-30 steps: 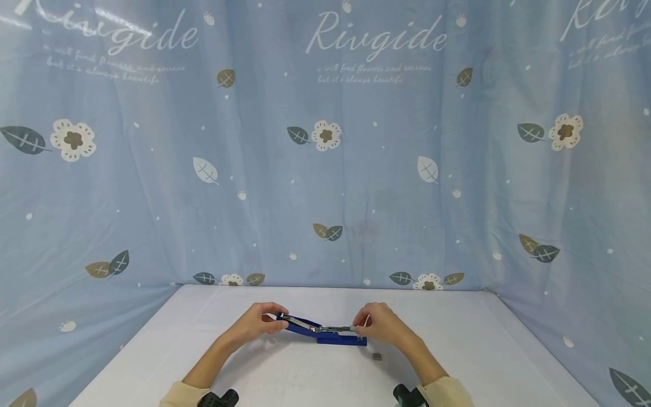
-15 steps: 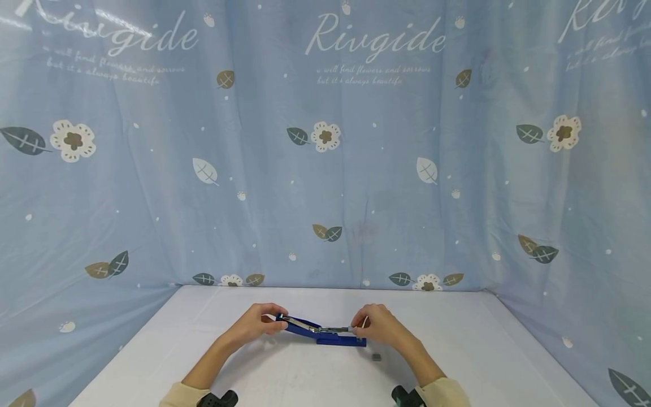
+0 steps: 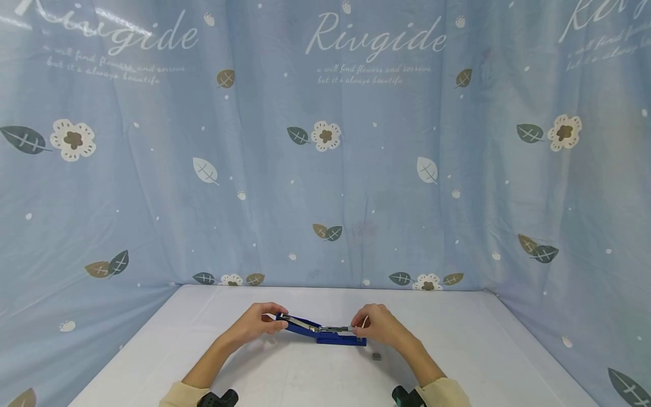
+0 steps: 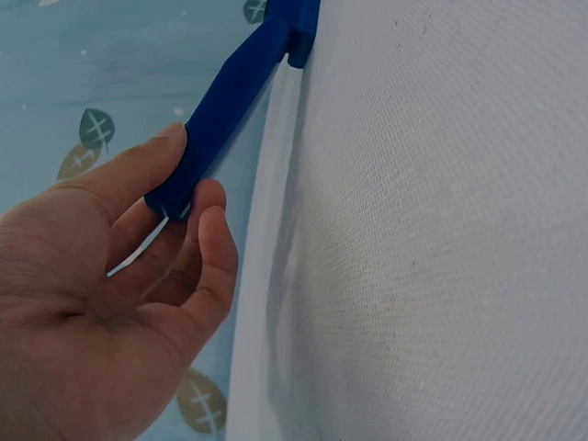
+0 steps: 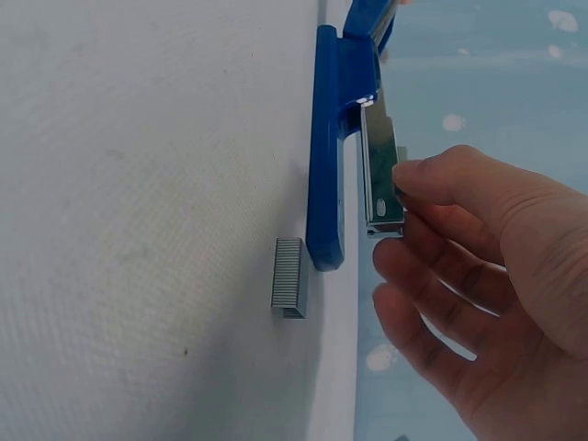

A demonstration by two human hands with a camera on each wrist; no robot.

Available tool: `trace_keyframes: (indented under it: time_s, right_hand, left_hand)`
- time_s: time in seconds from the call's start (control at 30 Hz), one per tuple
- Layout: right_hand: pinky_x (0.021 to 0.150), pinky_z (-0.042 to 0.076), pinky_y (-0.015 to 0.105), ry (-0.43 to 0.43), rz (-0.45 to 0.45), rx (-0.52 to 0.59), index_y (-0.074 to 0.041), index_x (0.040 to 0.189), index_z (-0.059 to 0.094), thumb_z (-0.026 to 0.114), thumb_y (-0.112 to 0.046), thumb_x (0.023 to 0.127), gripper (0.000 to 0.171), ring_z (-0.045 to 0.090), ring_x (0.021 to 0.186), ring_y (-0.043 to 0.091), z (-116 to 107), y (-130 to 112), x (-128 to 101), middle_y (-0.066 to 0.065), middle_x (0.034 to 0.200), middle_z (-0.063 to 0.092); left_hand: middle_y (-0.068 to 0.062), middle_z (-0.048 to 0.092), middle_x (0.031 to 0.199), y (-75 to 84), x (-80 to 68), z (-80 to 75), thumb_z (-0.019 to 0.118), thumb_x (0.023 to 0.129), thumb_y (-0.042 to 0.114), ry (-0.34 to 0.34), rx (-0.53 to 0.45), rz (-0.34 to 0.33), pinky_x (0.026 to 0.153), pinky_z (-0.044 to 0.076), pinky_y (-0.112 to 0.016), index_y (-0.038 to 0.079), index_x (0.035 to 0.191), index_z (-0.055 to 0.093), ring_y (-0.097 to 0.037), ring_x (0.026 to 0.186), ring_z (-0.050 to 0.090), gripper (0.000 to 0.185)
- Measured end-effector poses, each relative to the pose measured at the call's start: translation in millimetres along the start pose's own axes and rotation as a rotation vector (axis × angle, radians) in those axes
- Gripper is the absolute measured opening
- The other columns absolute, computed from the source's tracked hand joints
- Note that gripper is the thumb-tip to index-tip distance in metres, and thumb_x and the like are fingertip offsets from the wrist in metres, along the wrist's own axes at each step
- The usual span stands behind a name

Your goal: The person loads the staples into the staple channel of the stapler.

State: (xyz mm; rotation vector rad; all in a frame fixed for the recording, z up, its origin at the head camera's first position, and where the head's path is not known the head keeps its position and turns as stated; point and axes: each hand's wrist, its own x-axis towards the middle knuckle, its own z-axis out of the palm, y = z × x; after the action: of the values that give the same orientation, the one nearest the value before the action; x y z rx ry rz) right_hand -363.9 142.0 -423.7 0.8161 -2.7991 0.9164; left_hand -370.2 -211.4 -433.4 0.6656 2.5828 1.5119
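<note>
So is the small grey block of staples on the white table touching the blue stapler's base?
Apart. The right wrist view shows the small grey block of staples lying beside the blue stapler's base, with a narrow strip of white table between them.

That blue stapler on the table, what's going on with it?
A person has the blue stapler opened up on the white table. Their left hand holds the raised top arm at its end, while the right hand touches the tip of the metal staple channel. A small strip of staples lies on the table just beside the stapler's base, not in it.
</note>
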Motion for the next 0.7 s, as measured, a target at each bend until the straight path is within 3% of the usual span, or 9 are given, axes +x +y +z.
trace_keyframes:
  time_s: [0.7]
  right_hand:
    - [0.060,0.048,0.018,-0.005,0.014,0.007,-0.014,0.091,0.075,0.075,-0.017,0.086,0.006,0.056,0.071,0.010,1.7,0.0,1.2,-0.007,0.082,0.063]
  left_hand:
    - [-0.016,0.064,0.116,1.3,-0.9,0.7,0.072,0.090,0.023,0.000,-0.007,0.008,0.070,0.056,-0.027,-0.001,0.123,0.062,-0.016,0.086,0.066,0.042]
